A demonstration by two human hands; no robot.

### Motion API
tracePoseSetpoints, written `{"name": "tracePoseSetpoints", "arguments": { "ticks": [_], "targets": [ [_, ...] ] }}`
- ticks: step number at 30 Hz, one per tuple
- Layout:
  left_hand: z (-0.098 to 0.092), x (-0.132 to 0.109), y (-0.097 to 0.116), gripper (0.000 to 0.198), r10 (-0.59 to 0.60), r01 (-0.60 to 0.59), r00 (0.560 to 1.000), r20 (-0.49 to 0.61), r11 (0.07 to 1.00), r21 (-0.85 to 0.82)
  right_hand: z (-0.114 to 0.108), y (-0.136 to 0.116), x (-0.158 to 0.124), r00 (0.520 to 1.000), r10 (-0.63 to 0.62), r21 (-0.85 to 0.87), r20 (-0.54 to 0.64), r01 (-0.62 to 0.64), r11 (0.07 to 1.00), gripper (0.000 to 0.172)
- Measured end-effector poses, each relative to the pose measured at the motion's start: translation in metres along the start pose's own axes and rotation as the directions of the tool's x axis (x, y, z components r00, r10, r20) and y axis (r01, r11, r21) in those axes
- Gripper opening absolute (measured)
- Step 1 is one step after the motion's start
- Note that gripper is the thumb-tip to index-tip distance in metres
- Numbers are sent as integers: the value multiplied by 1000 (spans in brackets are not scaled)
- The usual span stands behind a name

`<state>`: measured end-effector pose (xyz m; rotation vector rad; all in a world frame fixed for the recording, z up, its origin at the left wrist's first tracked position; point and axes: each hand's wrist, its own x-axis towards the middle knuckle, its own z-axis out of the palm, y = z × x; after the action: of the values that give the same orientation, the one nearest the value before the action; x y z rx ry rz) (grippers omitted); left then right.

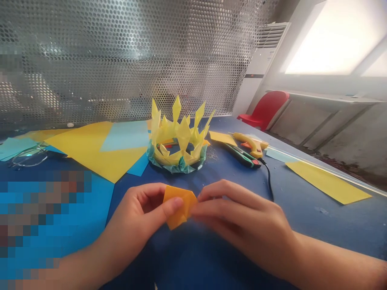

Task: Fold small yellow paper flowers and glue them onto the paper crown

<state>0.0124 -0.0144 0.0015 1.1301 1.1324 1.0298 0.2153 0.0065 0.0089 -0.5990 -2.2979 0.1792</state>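
A small folded piece of orange paper (179,206) is held just above the blue table (302,209) near its front edge. My left hand (142,211) pinches the paper's left side, thumb on top. My right hand (242,219) pinches its right edge with closed fingertips. Behind the hands stands a paper crown (178,139) of yellow spikes on a teal folded ring.
Large yellow (90,151) and light blue (125,136) sheets lie at back left, beside a pair of glasses (28,157). A yellow glue gun (250,143) with a black cord and a green utility knife (242,156) lie right of the crown. A yellow strip (328,182) lies far right. Perforated metal screen behind.
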Motion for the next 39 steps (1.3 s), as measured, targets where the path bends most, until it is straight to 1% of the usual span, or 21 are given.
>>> {"name": "tracePoseSetpoints", "arguments": {
  "ticks": [3,5,8,13,14,17,19,20,22,23,25,28,31,35,39],
  "targets": [
    [-1,2,-1,15,-14,14,1000,1,1000,10,0,2,2,1000,22,57,16,-23,998,11],
    [-1,3,-1,16,-24,24,1000,1,1000,14,0,4,2,999,38,68,22,-39,997,15],
    [0,3,-1,13,-18,18,1000,2,999,41,0,5,4,998,61,81,35,-64,995,20],
    [0,0,0,9,-13,11,999,41,998,57,4,2,5,997,70,96,43,-74,993,8],
    [-1,-1,-1,10,-16,15,999,44,999,42,5,2,5,997,72,101,42,-76,992,8],
    [-1,-1,-3,32,-30,31,998,47,999,-24,5,1,5,994,100,129,43,-105,986,8],
    [-1,-1,-4,37,-10,11,999,39,1000,-21,5,2,6,988,143,164,53,-150,975,8],
    [-1,0,-4,33,16,-17,1000,24,1000,15,5,2,6,983,171,187,69,-181,966,8],
    [-1,1,-5,20,83,-82,997,-3,988,131,6,3,7,967,231,229,108,-251,941,7],
    [-1,1,-5,16,109,-105,994,-7,976,189,6,3,7,959,257,244,123,-280,928,7],
    [-1,2,-5,17,121,-114,993,-12,960,257,7,4,8,945,297,256,140,-324,911,8],
    [0,1,-5,20,103,-95,994,-23,967,237,7,4,9,939,314,260,141,-341,903,10],
    [1,1,-4,23,91,-90,996,4,975,202,7,4,9,939,318,245,132,-342,907,16],
    [2,0,-4,26,76,-83,996,50,981,173,7,3,8,942,306,246,134,-331,911,11],
    [3,-1,-4,21,48,-51,999,24,989,137,7,3,7,949,285,262,134,-311,914,7]
  ]
}}
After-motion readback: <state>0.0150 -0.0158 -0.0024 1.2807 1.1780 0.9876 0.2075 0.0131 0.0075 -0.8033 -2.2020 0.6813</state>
